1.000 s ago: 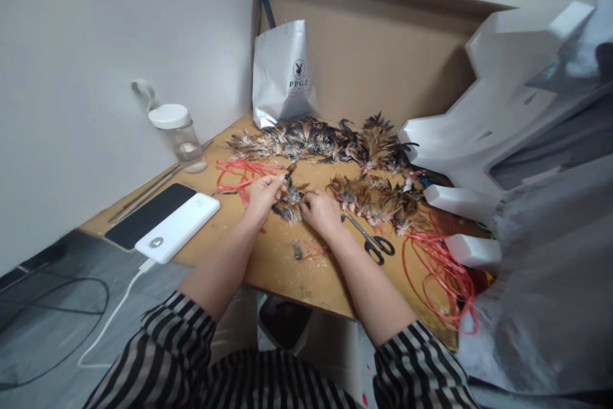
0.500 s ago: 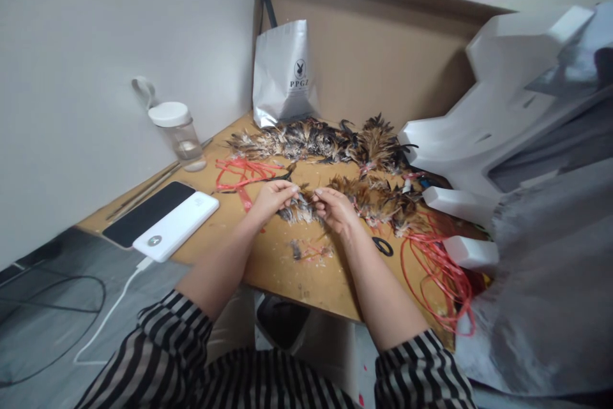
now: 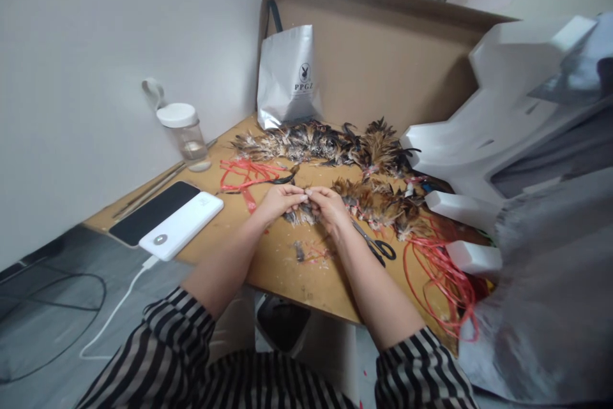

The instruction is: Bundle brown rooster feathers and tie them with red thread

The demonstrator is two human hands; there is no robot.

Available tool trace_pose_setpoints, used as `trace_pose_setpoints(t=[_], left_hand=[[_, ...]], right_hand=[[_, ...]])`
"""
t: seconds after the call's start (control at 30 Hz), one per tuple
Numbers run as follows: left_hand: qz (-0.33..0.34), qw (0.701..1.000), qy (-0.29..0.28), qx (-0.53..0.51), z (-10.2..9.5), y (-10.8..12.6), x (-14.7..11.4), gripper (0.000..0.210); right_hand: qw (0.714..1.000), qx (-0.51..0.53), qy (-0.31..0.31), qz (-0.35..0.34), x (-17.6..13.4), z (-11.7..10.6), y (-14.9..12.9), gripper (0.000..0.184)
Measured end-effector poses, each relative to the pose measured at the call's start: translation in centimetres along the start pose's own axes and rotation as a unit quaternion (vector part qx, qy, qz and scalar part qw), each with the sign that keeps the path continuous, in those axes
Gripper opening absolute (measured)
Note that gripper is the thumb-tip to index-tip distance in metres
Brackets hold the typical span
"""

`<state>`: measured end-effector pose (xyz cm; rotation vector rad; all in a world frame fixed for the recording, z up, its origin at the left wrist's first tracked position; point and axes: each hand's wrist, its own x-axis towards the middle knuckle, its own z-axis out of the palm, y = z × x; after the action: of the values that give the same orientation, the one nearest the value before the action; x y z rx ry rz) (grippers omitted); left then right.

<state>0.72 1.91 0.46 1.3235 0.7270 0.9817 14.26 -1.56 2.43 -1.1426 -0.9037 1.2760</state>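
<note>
My left hand and my right hand meet fingertip to fingertip above the table, both closed in a pinch. Thin brown feathers seem to be in my right fingers; what the left pinches is too small to tell. Just beneath them lies a small bunch of grey and brown feathers, partly covered by the hands. To the right is a row of brown feather bunches. Black-handled scissors rest beside my right forearm, which hides part of them. Small scraps of feather and red string lie nearer the front edge.
Along the back runs a long row of dark feathers, before a silver bag. Red plastic string lies left and right. A bottle, phone and power bank stand left; white foam borders the right.
My hands have come together from a small gap, and their fingertips now meet. More of the scissors shows beside my right forearm. The view has shifted slightly.
</note>
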Motion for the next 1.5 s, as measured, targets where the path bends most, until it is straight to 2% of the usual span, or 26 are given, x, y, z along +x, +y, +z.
trace_pose_setpoints(t=[0.17, 0.33, 0.43, 0.53, 0.67, 0.8, 0.87, 0.93, 1.1, 1.17, 1.27, 1.43, 1.5], left_hand=[[-0.015, 0.999, -0.001, -0.036, -0.4, 0.0, 0.1, 0.025], [-0.016, 0.996, 0.035, -0.080, -0.8, 0.1, 0.4, 0.024], [-0.017, 0.993, 0.066, -0.097, -0.9, -0.1, 0.6, 0.024], [-0.021, 0.991, 0.083, -0.107, -0.9, -0.4, 0.7, 0.024], [-0.026, 0.987, 0.093, -0.125, -0.8, -0.6, 0.7, 0.023], [-0.023, 0.986, 0.086, -0.138, -0.7, -0.7, 0.7, 0.024], [-0.023, 0.986, 0.081, -0.140, -0.7, -0.7, 0.6, 0.025], [-0.025, 0.986, 0.081, -0.144, -0.7, -0.6, 0.6, 0.026], [-0.030, 0.986, 0.076, -0.146, -0.8, -0.5, 0.5, 0.029], [-0.031, 0.987, 0.071, -0.141, -0.7, -0.4, 0.5, 0.028], [-0.031, 0.988, 0.070, -0.137, -0.6, -0.3, 0.4, 0.027], [-0.030, 0.988, 0.074, -0.135, -0.6, -0.2, 0.4, 0.027], [-0.030, 0.988, 0.074, -0.135, -0.7, -0.3, 0.4, 0.027]], right_hand=[[0.999, -0.030, -0.028, -0.005, 0.8, -0.1, -0.1, 0.031], [0.981, -0.168, -0.001, -0.096, 2.1, -3.0, 0.4, 0.027], [0.931, -0.330, 0.010, -0.154, 2.2, -5.0, 0.4, 0.022], [0.869, -0.447, -0.009, -0.212, 1.7, -5.7, 0.2, 0.018], [0.816, -0.521, -0.051, -0.247, 0.9, -4.4, 0.1, 0.014], [0.790, -0.576, -0.004, -0.211, 0.5, -2.4, 0.5, 0.015], [0.786, -0.589, 0.014, -0.189, 0.6, -1.9, 0.9, 0.014], [0.797, -0.578, 0.021, -0.171, 0.9, -2.0, 1.1, 0.015], [0.886, -0.447, 0.011, -0.126, 2.2, -3.7, 1.8, 0.021], [0.906, -0.404, 0.020, -0.122, 2.4, -4.0, 1.9, 0.025], [0.894, -0.428, 0.020, -0.129, 2.2, -3.3, 1.8, 0.027], [0.821, -0.554, 0.057, -0.127, 1.6, -1.6, 1.4, 0.016], [0.826, -0.544, 0.067, -0.132, 1.8, -1.6, 1.4, 0.013]])
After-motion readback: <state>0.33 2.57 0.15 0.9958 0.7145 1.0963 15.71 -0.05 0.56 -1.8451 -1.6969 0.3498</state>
